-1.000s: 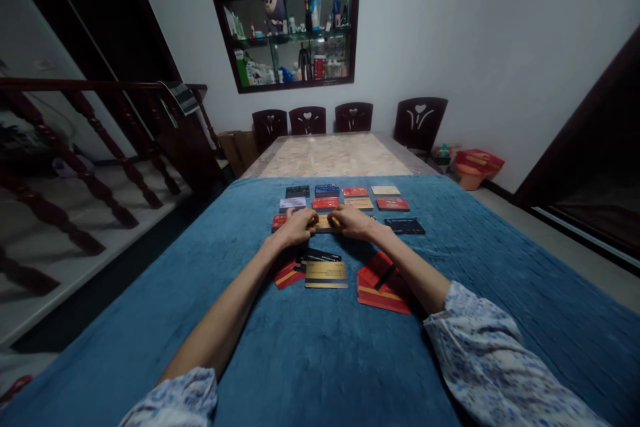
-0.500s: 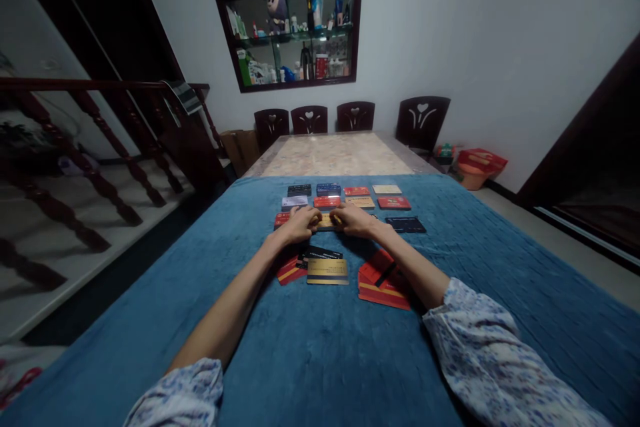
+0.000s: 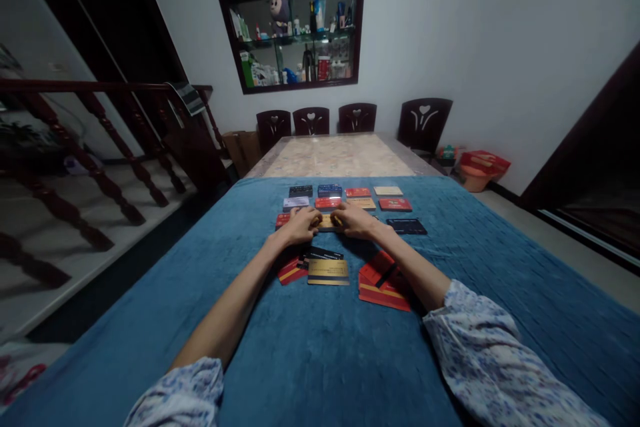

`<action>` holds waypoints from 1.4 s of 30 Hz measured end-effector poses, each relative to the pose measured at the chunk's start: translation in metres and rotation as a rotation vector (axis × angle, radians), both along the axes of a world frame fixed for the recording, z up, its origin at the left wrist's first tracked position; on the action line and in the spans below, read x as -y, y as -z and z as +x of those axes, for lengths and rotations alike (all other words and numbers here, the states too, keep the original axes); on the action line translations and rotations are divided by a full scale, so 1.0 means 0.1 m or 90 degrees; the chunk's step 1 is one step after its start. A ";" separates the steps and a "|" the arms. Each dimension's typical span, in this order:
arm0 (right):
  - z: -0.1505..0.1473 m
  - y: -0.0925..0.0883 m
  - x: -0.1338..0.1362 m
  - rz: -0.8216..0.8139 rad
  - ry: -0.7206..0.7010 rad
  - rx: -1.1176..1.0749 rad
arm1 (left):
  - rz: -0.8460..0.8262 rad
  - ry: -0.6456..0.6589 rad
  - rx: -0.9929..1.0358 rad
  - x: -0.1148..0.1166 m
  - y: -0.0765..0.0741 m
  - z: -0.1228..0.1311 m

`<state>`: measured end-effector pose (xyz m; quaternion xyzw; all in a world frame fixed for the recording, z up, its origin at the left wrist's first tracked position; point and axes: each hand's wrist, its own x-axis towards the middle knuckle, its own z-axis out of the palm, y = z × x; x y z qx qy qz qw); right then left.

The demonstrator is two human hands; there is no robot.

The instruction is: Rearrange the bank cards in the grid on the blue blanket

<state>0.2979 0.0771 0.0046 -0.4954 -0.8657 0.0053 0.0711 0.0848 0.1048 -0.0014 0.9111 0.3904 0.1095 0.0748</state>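
My left hand [image 3: 302, 225] and my right hand [image 3: 356, 221] grip a gold card stack [image 3: 328, 222] from its two sides, low on the cloth. Fingers of both hands are curled in against its edges. Red cards [image 3: 283, 220] stick out beyond my left hand, partly covered by it. Dark cards [image 3: 407, 226] lie to the right of my right hand. Closer to me, a loose gold card [image 3: 329, 271] rests over black cards [image 3: 324, 253] and red ones. Beneath my right forearm several red cards [image 3: 383, 290] are fanned out, partly hidden.
Behind my hands stand rows of card stacks, among them a red stack [image 3: 395, 205], a white stack [image 3: 296, 203] and a cream stack [image 3: 388, 191]. A blue cloth [image 3: 310, 360] covers the near table. Chairs [image 3: 425, 123] line the far end; a wooden railing [image 3: 85, 147] runs along the left.
Both hands keep their place at the gold card stack. The whole view has shifted very slightly; no card has visibly moved on the cloth.
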 end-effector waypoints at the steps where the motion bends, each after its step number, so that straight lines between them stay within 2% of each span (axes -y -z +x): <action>1: 0.00 -0.01 0.01 0.004 -0.001 0.001 | 0.002 0.000 0.002 0.00 0.00 0.00; 9: -0.06 -0.09 0.08 0.072 -0.003 0.017 | 0.047 0.023 0.048 -0.01 0.04 -0.02; 17: -0.19 -0.23 0.21 0.102 -0.019 0.006 | 0.082 0.041 0.046 0.13 -0.03 0.00; 24: -0.23 -0.20 0.24 0.105 -0.049 -0.018 | 0.075 0.059 0.039 0.27 -0.03 -0.04; 33: -0.33 -0.08 0.21 0.113 -0.146 -0.061 | 0.054 0.053 0.051 0.53 0.07 -0.31; 42: -0.43 -0.12 0.31 0.077 -0.190 -0.058 | 0.027 0.058 0.074 0.84 0.17 -0.59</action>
